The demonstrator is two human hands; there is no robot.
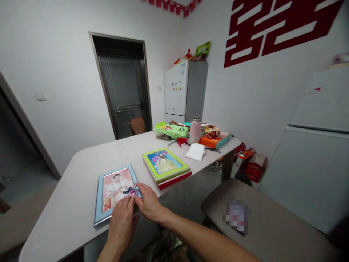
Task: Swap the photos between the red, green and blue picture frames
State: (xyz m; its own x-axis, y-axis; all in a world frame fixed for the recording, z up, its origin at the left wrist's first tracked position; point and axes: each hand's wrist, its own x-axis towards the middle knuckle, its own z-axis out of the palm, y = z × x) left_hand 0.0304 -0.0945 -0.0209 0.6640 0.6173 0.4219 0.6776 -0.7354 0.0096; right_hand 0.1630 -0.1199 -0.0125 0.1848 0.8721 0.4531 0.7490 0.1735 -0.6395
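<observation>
A light-blue picture frame (98, 196) with a photo of a person inside lies face up at the table's near edge. Over its near edge my left hand (122, 217) is bent, fingers together on the frame and thumb lower down. My right hand (149, 203) grips the near right corner, close beside the left. Further right, a lime-green picture frame (174, 175) with a photo of a figure in a yellow dress rests on a red one (177, 181). Neither hand touches that stack.
On the white table (81, 163) are a folded white tissue (195, 152), a pink bottle (195, 131), a green packet (174, 131) and an orange box (215, 139). A brown bench (261, 207) stands at right, a pixelated item (236, 216) on it.
</observation>
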